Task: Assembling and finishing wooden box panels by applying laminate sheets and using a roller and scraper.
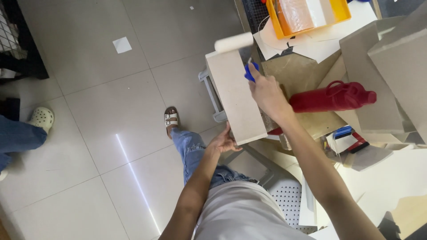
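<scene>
Right hand (266, 91) clamped on blue-handled roller (234, 42) at board's 12 o'clock end, left hand (223, 142) gripping grey board (235, 98) at 6 o'clock edge; rolling looks underway, coverage unclear.

We observe both forearms bare, no sleeves reaching the wrists. We note a plain white cotton top (249, 209), faded blue ripped denim jeans (195, 153), and a white two-strap buckled sandal (171, 119).
</scene>
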